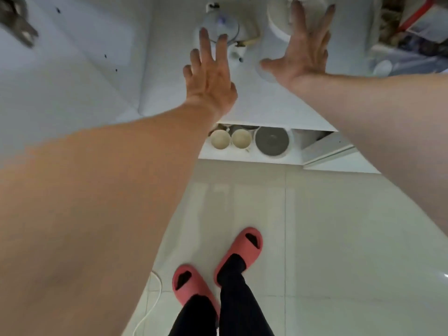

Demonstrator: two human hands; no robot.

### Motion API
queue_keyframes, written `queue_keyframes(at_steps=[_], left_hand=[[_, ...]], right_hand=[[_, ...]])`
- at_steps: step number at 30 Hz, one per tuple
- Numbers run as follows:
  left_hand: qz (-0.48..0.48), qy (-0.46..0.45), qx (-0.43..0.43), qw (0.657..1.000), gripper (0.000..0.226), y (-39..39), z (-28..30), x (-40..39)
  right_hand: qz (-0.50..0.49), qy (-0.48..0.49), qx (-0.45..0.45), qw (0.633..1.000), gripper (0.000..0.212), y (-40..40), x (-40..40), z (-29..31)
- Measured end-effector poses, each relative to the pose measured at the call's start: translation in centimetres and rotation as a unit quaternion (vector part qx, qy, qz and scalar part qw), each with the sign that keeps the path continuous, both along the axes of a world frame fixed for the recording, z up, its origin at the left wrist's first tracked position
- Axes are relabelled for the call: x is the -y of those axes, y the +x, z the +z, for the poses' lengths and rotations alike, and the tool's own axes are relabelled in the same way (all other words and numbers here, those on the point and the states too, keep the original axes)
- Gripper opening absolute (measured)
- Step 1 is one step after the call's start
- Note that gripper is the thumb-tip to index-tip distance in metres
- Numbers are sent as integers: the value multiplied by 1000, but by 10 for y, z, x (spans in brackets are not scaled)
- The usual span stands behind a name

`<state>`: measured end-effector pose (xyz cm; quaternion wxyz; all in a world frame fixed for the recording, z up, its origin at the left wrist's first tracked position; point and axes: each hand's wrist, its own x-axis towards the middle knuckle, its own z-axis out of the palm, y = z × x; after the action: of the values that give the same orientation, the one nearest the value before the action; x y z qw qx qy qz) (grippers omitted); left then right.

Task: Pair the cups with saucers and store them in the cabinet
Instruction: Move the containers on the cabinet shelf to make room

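Both my hands reach out over a white countertop, fingers spread and holding nothing. My left hand hovers just in front of a white teapot. My right hand is over a round white dish at the back. Below the counter edge, an open cabinet shelf holds two cream cups side by side and a grey round saucer or plate to their right. Whether the cups sit on saucers is hidden by the counter edge.
An open white cabinet door juts out at the right of the shelf. A white sink or basin lies to the left, clutter at the far right. My feet in pink slippers stand on pale floor tiles, with a white cable beside them.
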<state>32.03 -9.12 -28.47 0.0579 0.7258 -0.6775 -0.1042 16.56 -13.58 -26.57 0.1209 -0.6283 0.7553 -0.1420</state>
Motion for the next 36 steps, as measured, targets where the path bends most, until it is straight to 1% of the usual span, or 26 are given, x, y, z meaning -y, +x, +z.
queue_keyframes(at_steps=[2,5,8,11,13,17,20,23,26,29,32,34,36], left_hand=[[-21,-10,17,1000,84,-6,-10,19],[-81,-18,40,996,80,-7,-20,52],[-125,-25,80,989,69,-1,-31,74],[-143,-41,111,983,59,7,-35,79],[-149,-45,115,981,56,14,-35,79],[-113,-26,90,989,55,38,-35,89],[-88,2,78,993,58,59,-35,104],[-79,35,72,994,73,79,-30,120],[-89,75,34,993,88,98,-19,133],[-78,46,-28,996,92,107,-12,129],[-36,0,-75,997,90,109,-14,106],[7,7,-104,995,89,111,-18,88],[45,25,-125,991,91,113,-21,69]], right_hand=[[-7,-34,48,998,98,-5,11,-13],[-13,-98,117,988,82,-12,24,-28],[-13,-141,140,980,74,-13,25,-38],[-15,-166,142,976,73,-10,23,-36],[-15,-169,136,976,73,-7,18,-33],[7,-179,134,975,76,3,5,-33],[43,-181,131,974,78,13,-2,-33],[81,-176,147,970,80,25,-6,-34],[118,-156,160,968,77,35,-6,-36],[151,-143,158,965,76,45,-7,-35],[195,-116,131,965,77,57,-13,-33],[219,-104,105,965,78,65,-17,-33],[228,-98,99,964,78,75,-18,-34]])
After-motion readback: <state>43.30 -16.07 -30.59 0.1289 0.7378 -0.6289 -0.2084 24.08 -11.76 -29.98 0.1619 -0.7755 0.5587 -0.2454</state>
